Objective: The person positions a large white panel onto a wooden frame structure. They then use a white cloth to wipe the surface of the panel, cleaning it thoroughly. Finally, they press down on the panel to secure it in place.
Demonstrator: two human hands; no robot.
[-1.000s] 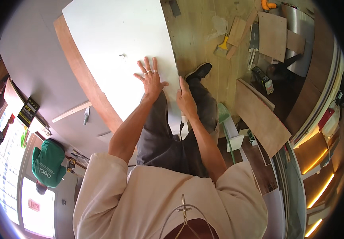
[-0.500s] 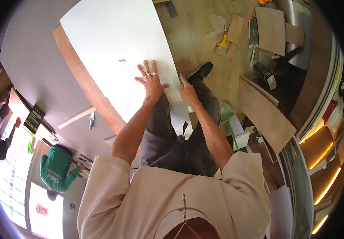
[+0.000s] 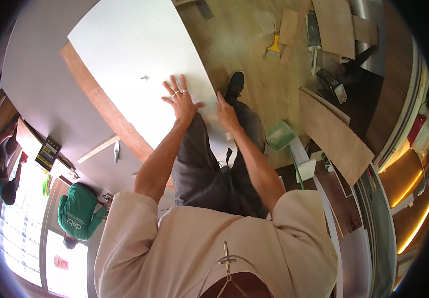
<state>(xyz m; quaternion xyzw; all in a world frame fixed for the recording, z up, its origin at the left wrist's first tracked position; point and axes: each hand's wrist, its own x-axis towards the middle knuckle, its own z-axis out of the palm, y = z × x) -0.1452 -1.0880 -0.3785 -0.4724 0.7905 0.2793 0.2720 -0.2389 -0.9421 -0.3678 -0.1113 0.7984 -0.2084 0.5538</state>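
A large white panel (image 3: 130, 44) lies in front of me, with a small fitting (image 3: 144, 78) standing on its face. My left hand (image 3: 182, 105) rests flat on it, fingers spread, with rings on some of them. At the panel's right edge is my right hand (image 3: 227, 115). Its index finger points along that edge while the other fingers curl under; whatever they may hold is hidden. A reddish-brown wooden board (image 3: 97, 97) shows beneath the panel's left side.
Left on the grey surface are a wooden strip (image 3: 97, 149) and a small grey tool (image 3: 116, 151). On the floor at right lie a yellow-handled brush (image 3: 273, 49), a green dustpan (image 3: 280, 135) and wood offcuts (image 3: 334, 134). Beyond, a person in green (image 3: 78, 211) works, another farther left.
The view has shifted slightly, and my right foot has swung inward toward the panel. My right hand has moved slightly along the edge; my left hand stays flat on the panel.
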